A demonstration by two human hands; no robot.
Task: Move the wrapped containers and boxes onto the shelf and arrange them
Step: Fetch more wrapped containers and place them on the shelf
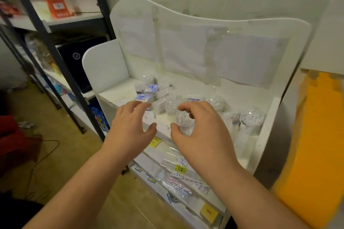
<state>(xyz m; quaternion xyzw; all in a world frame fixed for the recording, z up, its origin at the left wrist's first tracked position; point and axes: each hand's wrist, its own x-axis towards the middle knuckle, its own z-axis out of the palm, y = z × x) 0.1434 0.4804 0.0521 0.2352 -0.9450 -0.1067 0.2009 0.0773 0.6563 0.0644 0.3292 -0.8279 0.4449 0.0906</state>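
Note:
The white display shelf holds several clear wrapped round containers and small boxes with blue print on its top level. My left hand hovers over the shelf's front edge with fingers spread and nothing in it, just in front of one blue-printed box. My right hand hovers beside it, thumb and fingers loosely curved around a clear wrapped container that stands on the shelf. I cannot tell whether the fingers touch it.
A clear curved panel backs the shelf. Lower levels hold flat packets and yellow price tags. A dark metal rack with an orange box stands at the left. An orange object is at the right. Cables lie on the floor.

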